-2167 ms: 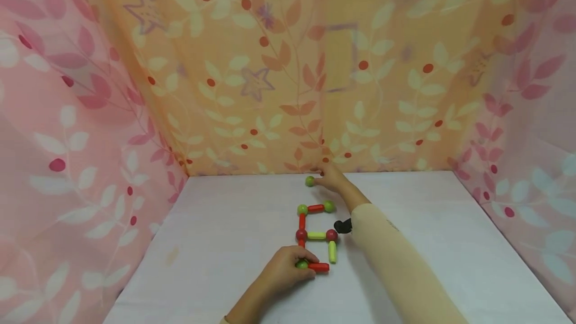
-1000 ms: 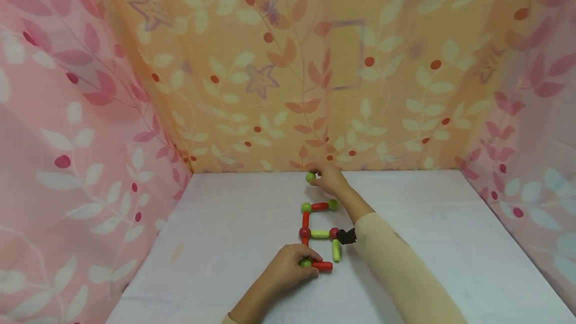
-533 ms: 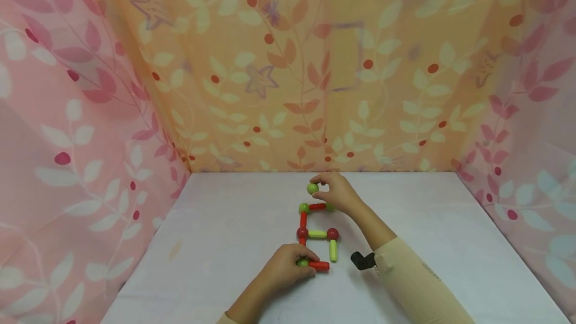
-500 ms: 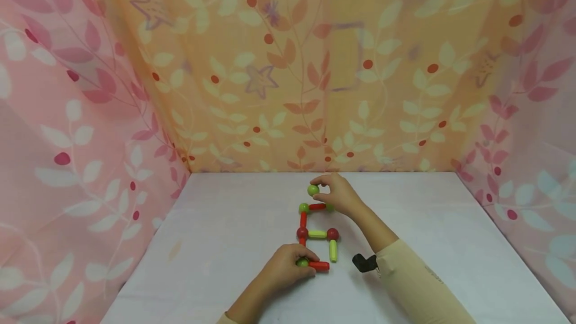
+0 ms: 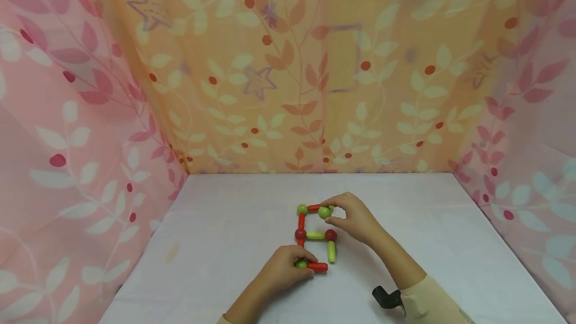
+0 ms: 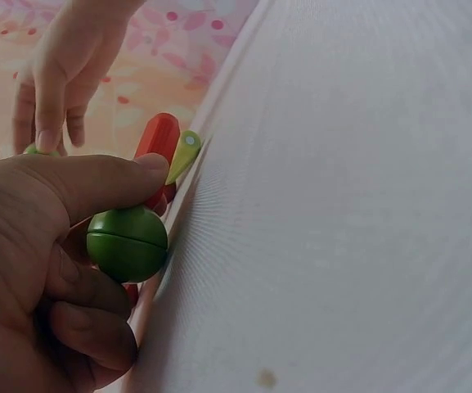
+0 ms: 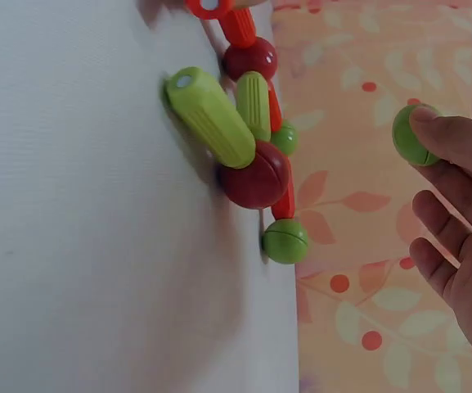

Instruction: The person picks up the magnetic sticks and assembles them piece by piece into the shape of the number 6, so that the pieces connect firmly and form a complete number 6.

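On the table lies a flat figure of magnetic sticks and balls, with red sticks (image 5: 301, 221), yellow-green sticks (image 5: 331, 252), red balls (image 5: 330, 235) and green balls (image 5: 302, 209). My left hand (image 5: 284, 268) holds the near left corner: its thumb lies along a red stick (image 6: 160, 135) and its fingers curl about a green ball (image 6: 127, 244). Between thumb and fingertips, my right hand (image 5: 356, 220) pinches a loose green ball (image 5: 324, 213). It hovers over the figure's far right, partly covering the green ball there. In the right wrist view, this pinched ball (image 7: 409, 137) is off the table.
White cloth covers the table (image 5: 216, 224). Patterned curtains (image 5: 288, 64) stand along its back and both sides. A black wrist-camera piece (image 5: 386, 297) sticks out from the right sleeve (image 5: 432, 300), low over the table.
From near the table's back edge, my right hand has come nearer and to the right with the green ball, over the figure's far right corner. The left hand keeps its place.
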`<state>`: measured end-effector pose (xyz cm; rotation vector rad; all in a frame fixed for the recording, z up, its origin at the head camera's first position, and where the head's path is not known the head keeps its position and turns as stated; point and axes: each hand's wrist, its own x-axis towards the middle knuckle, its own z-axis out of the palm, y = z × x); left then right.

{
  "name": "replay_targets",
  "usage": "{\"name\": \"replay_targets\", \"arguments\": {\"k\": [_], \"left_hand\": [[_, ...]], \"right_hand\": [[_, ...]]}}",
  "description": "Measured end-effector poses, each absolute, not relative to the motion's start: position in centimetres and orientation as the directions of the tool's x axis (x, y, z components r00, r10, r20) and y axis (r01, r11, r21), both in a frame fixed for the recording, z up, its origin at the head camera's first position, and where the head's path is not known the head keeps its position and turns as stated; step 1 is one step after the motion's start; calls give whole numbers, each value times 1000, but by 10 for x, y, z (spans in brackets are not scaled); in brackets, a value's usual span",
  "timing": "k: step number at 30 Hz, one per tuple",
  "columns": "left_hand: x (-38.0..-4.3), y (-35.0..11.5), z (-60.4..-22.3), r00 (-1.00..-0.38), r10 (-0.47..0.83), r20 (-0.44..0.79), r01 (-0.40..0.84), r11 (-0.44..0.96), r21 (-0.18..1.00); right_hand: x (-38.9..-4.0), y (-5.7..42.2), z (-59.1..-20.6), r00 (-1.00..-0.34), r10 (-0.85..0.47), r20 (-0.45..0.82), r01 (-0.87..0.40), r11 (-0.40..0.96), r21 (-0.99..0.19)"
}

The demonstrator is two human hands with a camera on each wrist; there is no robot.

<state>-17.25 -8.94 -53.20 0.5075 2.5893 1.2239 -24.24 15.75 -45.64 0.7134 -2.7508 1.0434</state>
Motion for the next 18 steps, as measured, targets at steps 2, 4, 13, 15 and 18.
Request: {"name": "replay_targets", "arguments": {"k": [2, 4, 13, 15, 18], "left_hand": [[-173, -90, -532, -913, 402, -63, 205, 588, 782], [-173, -91, -531, -913, 404, -65, 204, 587, 783], [-171, -91, -532, -915, 400, -56, 210, 589, 781], [-172, -90, -532, -913, 405, -57, 209, 582, 786], [-172, -89, -533, -911, 409, -51, 216, 578, 787]], "right_hand": [[-234, 161, -460, -883, -388, 265, -466, 644, -607], [-226, 165, -466, -881, -389, 269, -468, 634, -615], [-197, 182, -491, -851, -456, 261, -510, 595, -622], [-192, 185, -492, -844, -468, 262, -517, 578, -632], [-188, 188, -496, -836, -483, 260, -523, 557, -645]]}}
